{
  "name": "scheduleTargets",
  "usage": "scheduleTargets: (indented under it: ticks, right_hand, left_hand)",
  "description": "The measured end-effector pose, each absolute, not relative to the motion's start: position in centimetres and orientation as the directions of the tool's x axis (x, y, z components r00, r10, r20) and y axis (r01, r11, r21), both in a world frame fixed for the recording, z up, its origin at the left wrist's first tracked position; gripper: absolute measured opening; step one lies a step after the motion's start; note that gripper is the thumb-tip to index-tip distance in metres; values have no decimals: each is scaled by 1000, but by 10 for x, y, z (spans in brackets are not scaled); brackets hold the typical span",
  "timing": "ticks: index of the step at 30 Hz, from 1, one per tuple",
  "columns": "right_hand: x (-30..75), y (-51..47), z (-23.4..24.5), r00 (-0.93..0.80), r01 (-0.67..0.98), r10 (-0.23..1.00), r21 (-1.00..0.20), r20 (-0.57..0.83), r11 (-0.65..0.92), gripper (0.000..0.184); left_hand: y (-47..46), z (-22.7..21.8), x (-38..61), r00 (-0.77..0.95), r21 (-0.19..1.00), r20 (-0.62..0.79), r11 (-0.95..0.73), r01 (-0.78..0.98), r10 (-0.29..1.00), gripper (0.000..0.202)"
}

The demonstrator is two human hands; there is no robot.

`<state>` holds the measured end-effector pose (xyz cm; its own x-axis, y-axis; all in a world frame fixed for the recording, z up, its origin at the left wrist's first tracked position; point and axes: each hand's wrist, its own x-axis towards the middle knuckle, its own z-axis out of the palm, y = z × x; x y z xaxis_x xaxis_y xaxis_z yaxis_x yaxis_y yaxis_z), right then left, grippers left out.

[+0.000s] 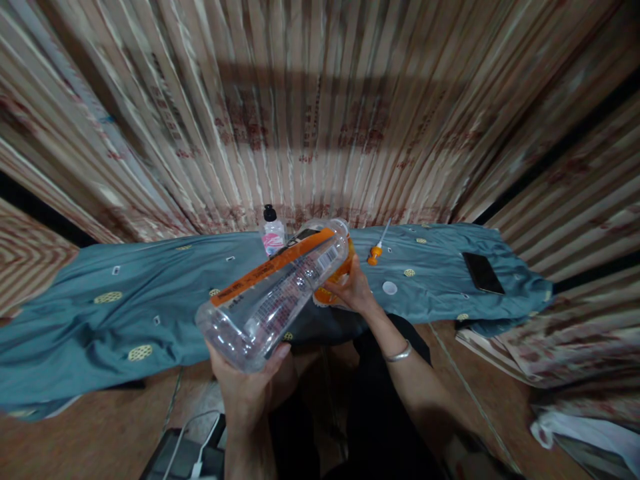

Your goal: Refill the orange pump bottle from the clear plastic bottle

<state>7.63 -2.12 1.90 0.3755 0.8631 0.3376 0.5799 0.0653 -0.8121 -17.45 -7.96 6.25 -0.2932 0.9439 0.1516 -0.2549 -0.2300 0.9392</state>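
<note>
My left hand [253,387] grips the base of a large clear plastic bottle [275,293] with an orange label strip, held tilted with its neck pointing away from me. My right hand [353,290] is closed near the bottle's neck on something orange [330,293] that I cannot make out. Both hands hover over a teal cloth [150,293] spread along a low surface in front of me.
On the cloth stand a small clear bottle with a black cap [273,233], an orange-handled tool [376,250], a white round lid [389,288] and a black phone [483,272]. Patterned curtains hang behind. A white cable [185,440] lies by my legs.
</note>
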Motion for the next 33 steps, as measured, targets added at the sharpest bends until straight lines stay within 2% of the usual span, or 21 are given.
scheduleTargets:
  ticks: [5, 9, 16, 21, 33]
  right_hand:
    - [76, -22, 21, 372, 572, 869, -818, 327, 63, 108]
    - [77, -22, 19, 387, 577, 871, -816, 304, 29, 114]
    - [77, -21, 17, 364, 590, 871, -805, 331, 59, 112]
    - [78, -21, 16, 375, 581, 869, -812, 324, 52, 114]
    - [78, -19, 12, 379, 567, 852, -818, 361, 95, 105]
  left_hand:
    - [-80, 63, -174, -285, 946, 152, -223, -237, 947, 117]
    - [-80, 63, -174, -278, 943, 167, -236, -237, 946, 108]
    - [-80, 57, -175, -292, 943, 146, -222, -249, 945, 107]
    - [-79, 57, -175, -284, 944, 182, -249, -217, 941, 110]
    - [-81, 64, -172, -286, 935, 161, -239, -263, 945, 99]
